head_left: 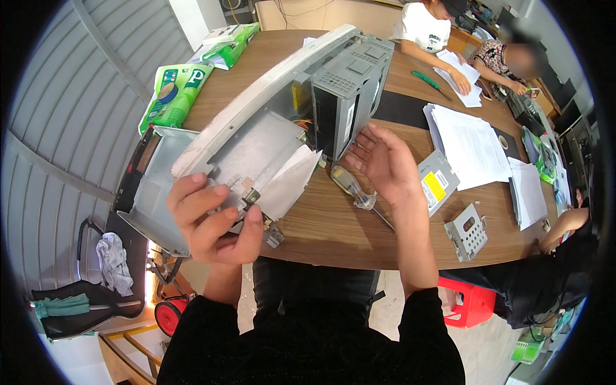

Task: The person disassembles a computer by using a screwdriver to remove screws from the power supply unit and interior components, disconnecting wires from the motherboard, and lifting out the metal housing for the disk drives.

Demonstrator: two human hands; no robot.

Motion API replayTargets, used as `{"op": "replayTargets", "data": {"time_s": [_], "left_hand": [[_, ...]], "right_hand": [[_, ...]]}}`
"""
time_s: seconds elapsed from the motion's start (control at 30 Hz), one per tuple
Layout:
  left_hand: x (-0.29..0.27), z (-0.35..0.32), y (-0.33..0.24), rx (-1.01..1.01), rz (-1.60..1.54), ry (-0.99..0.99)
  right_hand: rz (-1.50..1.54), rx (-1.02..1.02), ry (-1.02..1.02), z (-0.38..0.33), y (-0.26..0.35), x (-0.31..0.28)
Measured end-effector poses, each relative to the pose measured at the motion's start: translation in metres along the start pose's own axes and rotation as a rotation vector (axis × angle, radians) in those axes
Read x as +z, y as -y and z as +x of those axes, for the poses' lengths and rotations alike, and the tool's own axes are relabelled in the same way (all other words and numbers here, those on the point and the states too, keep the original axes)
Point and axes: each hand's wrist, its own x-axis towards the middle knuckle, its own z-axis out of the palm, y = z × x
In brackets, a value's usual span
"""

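An opened computer case [253,102] stands tilted in front of me, with a white front panel and grey metal inside. My left hand [215,218] is closed around its near lower end, beside a small green circuit board [251,196]. A metal drive cage [355,64] fills the case's far right part. My right hand [388,163] is palm up, fingers apart, its fingertips at the cage's lower edge; whether they touch is unclear. Below that hand lies a screwdriver [347,181] with a clear yellowish handle, its shaft partly behind my wrist. A white sheet [292,183] shows inside the case.
Right of my wrist lie a disc drive [437,183] with a yellow label and a perforated metal bracket [467,232]. Paper stacks [468,144] lie beyond. A detached case cover [157,186] and green packs [173,96] are left. Two people handle papers and items at far right.
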Motion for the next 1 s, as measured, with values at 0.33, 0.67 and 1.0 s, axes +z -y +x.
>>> {"op": "replayTargets", "data": {"time_s": [0.33, 0.67, 1.0], "left_hand": [[-0.002, 0.003, 0.002, 0.048, -0.017, 0.022], [-0.004, 0.003, 0.002, 0.032, -0.002, 0.067], [0.007, 0.002, 0.028, -0.247, -0.138, -0.048]], "right_hand": [[0.185, 0.138, 0.233, -0.012, 0.031, -0.015], [-0.046, -0.991, -0.229, -0.018, 0.101, 0.014], [-0.599, -1.044, -0.525, 0.12, 0.027, 0.004]]}}
